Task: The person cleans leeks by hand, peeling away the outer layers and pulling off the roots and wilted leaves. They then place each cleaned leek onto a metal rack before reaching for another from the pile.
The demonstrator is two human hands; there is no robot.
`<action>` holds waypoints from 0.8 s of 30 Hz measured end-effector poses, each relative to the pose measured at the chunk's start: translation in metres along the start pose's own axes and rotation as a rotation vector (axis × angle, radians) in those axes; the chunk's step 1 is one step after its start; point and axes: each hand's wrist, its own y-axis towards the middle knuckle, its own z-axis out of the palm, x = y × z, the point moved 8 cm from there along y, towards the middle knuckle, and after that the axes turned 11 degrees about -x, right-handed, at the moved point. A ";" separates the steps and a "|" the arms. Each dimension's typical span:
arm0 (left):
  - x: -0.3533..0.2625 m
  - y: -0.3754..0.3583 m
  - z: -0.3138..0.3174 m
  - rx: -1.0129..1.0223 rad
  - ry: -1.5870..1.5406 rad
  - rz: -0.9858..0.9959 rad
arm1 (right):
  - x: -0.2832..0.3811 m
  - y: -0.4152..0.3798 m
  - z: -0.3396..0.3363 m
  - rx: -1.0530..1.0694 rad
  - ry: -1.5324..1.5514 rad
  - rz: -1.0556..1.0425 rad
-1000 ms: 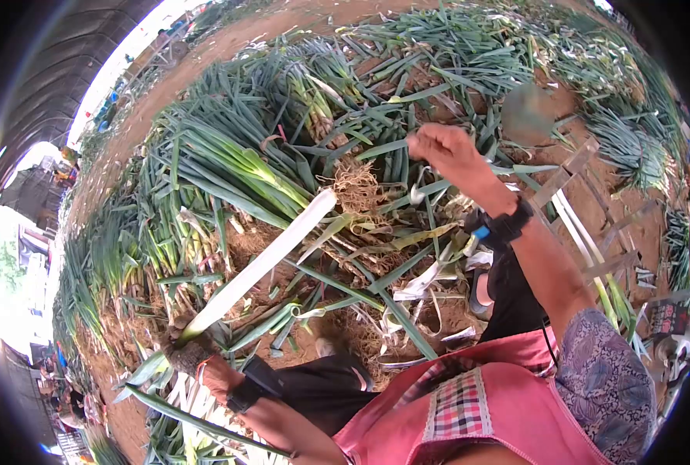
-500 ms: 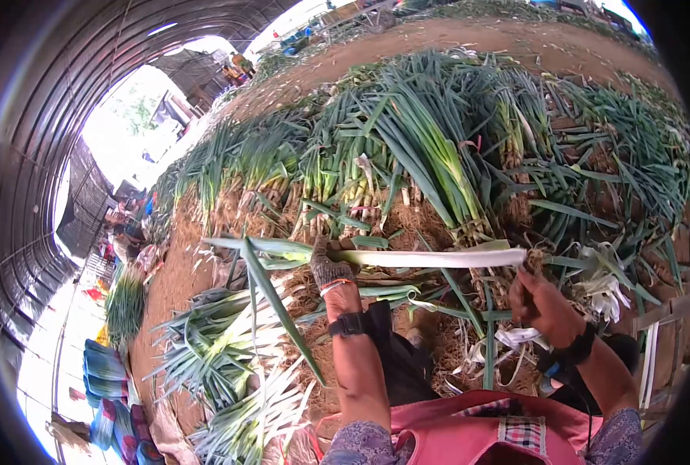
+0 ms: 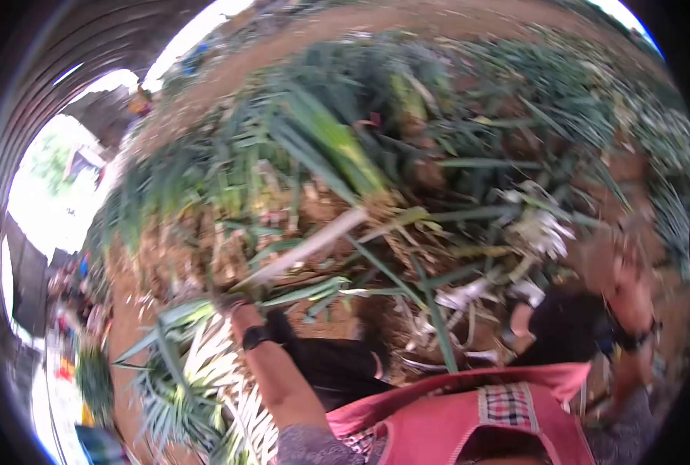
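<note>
Arching over the far L side, a ribbed roof (image 3: 81, 46) stands beside bright gaps to the outdoors. Dirt floor (image 3: 407, 14) shows as a brown strip along the top. Big spread of green leeks (image 3: 205, 151) fills most of the middle, blurry. Pink apron (image 3: 438, 426) w/ a checked patch sits bottom ctr., dark trousers (image 3: 333, 372) just above. Pile of white-stemmed leeks (image 3: 236, 387) lies lower L, next to the L forearm. Yellow-green bundle (image 3: 345, 151) leans across the spread, approx. ctr. Single pale leek (image 3: 306, 252) slants from the L hand up toward the bundle's base; can't tell if they touch. R hand (image 3: 620, 267) is out nr. the R edge, well apart from that leek; too blurred to tell if it's open, closed or holding smth. White peelings (image 3: 542, 231) lie b/w bundle & R hand. L hand (image 3: 232, 301) is closed round the leek's lower, leafy end. Dark wristbands (image 3: 256, 336) on both wrists. Tiny pink tie (image 3: 374, 119) beside the bundle.
</note>
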 end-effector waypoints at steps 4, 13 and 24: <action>0.005 -0.003 0.016 0.009 -0.062 -0.034 | -0.056 0.042 0.113 0.463 -0.115 -0.229; -0.003 -0.020 0.013 0.033 -0.021 -0.051 | -0.154 0.028 0.246 0.778 0.181 0.215; -0.018 -0.054 0.022 -0.079 -0.224 -0.095 | -0.031 0.074 0.257 0.380 -0.003 -0.498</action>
